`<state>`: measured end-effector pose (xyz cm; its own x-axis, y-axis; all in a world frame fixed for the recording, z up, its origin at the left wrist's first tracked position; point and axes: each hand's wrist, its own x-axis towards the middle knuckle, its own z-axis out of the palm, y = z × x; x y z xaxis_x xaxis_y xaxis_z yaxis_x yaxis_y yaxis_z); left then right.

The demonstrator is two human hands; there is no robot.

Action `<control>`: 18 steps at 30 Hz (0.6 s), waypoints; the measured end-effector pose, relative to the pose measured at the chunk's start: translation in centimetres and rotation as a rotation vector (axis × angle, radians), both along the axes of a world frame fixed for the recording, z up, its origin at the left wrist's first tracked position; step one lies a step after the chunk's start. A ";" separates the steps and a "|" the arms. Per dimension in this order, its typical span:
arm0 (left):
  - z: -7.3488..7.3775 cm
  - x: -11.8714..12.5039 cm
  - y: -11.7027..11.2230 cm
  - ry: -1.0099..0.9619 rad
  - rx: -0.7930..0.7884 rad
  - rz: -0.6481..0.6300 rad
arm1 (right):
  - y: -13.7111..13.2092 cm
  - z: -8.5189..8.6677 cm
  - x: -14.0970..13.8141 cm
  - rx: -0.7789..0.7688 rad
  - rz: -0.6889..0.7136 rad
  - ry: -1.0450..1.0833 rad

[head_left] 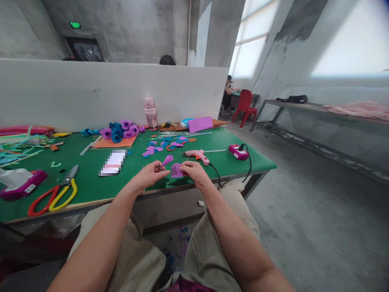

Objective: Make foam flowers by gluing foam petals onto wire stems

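Note:
Between thumb and fingers, my left hand grips a rolled purple flower bud, its wide end tipped up to the right. My right hand pinches a flat purple petal with a rounded top, just right of the bud and apart from it. Beyond my hands lie loose purple, blue and brown petal pieces. A pink glue gun rests behind my right hand, its cord hanging over the table's front edge.
On the green table are red-and-yellow-handled scissors, a phone, finished blue and purple flowers, a pink bottle and a magenta power socket. A white partition stands behind. A person sits far right.

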<state>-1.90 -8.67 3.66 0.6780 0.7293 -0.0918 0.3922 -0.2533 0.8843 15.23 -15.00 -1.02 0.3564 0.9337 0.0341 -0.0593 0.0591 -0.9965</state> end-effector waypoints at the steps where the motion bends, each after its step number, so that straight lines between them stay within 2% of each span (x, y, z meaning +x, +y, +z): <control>1: 0.0 0.1 0.0 -0.055 -0.042 0.034 | 0.3 0.0 0.3 0.014 -0.073 0.057; 4: -0.1 0.4 -0.2 -0.255 -0.148 0.001 | 1.0 0.4 1.2 0.062 -0.188 0.119; 7: -0.1 0.8 -0.6 -0.396 -0.152 -0.045 | 1.0 1.0 1.7 0.119 -0.249 0.160; 13: -0.2 1.3 -1.3 -0.521 -0.237 -0.062 | 0.6 2.0 1.8 0.181 -0.262 0.193; 18: -0.3 1.7 -1.9 -0.564 -0.292 -0.025 | 0.4 2.6 1.2 0.224 -0.267 0.168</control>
<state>-0.21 -10.53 3.34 0.6966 0.7116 0.0915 -0.1569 0.0266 0.9873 16.48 -14.64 1.60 0.6042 0.7832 0.1469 -0.1735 0.3092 -0.9350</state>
